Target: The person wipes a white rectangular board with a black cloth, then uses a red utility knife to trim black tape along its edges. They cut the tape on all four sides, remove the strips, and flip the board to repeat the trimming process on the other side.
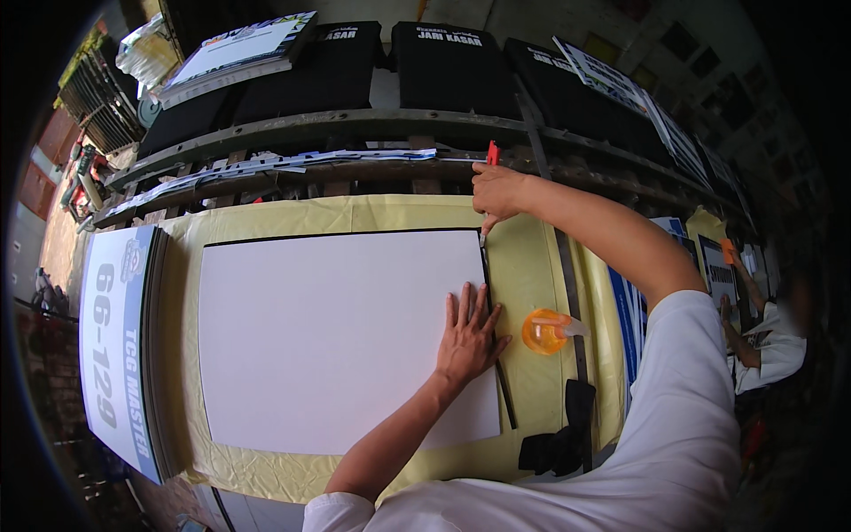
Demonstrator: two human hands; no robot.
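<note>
A large white board (337,346) lies flat on a yellow sheet (523,257), with a thin black strip (507,399) showing along its right edge and black along its far edge. My left hand (470,341) rests palm down near the board's right edge, fingers spread, the tips over the black border. At the board's far right corner my right hand (498,191) is closed around a red-handled utility knife (493,154). The knife stands upright, its red end above the fist and its lower tip down at the corner.
An orange spray bottle (548,332) stands right of the board, near a black cloth (563,430). Stacked printed boards (115,346) sit at left. Paper offcuts (292,164) lie along the far rail (355,124), with black-covered seats (452,75) beyond. Another person (771,350) works at far right.
</note>
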